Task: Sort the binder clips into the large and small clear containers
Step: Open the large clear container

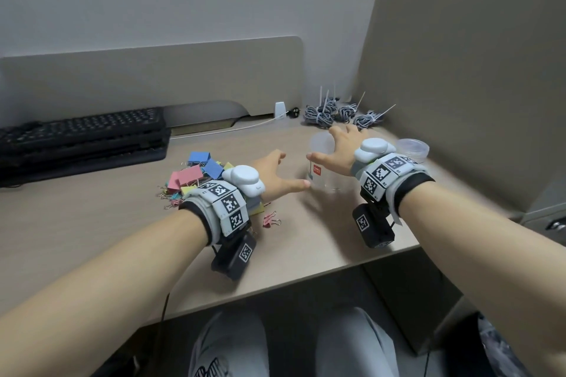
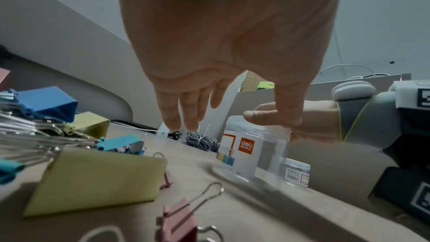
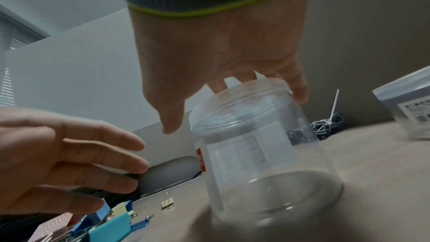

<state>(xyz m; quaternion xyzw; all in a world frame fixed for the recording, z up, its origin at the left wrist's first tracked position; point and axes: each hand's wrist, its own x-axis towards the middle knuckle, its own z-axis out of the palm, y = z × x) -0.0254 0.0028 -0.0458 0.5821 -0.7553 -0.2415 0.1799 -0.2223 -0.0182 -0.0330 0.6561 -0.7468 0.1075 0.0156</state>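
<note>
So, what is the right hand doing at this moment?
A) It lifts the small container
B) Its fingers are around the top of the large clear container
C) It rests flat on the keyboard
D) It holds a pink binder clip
B: the right hand has its fingers on the lid rim of the large clear container, which stands on the desk.

Under my right hand [image 3: 216,58] the tall clear plastic jar [image 3: 256,154] looks glossy and smooth, with a paper label of red and white stuck to its wall. The smaller clear plastic tub [image 1: 412,148] at far right has the same shine. The pastel binder clips [image 1: 196,176] heaped at left have matt painted bodies and bright wire metal handles. The beige desk top [image 1: 122,223] is matt with a faint wood grain. The grey cord bundles [image 1: 320,115] at the far side look woven, like cloth.
</note>
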